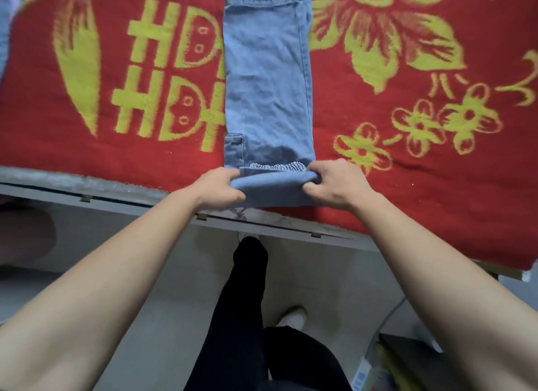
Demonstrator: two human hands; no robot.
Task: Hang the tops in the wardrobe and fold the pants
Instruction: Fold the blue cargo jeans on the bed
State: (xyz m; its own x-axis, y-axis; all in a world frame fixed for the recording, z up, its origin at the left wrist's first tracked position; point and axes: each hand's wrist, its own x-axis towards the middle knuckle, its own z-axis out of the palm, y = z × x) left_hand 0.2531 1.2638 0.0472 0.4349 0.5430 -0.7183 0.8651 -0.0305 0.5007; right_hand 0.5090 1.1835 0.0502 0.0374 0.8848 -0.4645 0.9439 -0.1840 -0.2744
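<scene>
Item under work: pale blue jeans (267,85), doubled leg on leg, laid flat along the red patterned blanket (422,192) on the bed. Far end presumably the hems; elastic waistband (278,166) at the near end, close to the bed edge (116,197). Near end turned over into a first fold or roll.

Left hand (221,188) closed on the left corner of that fold, fingers curled round the cloth. Right hand (334,185) gripping the right corner likewise. Nothing else held. No tops and no wardrobe in view.

Judged stage: first cross fold of the pants, barely begun.

To do it well:
- Keep both corners level and carry them forward together.
- Set the fold square to the side seams.
- Hold the layers pinched against slipping at the waistband.
- Smooth the wrinkled middle panel before laying the fold down.
- Press flat along the crease, then repeat toward the far end.

Risk: a skewed stack from one hand leading.
</scene>
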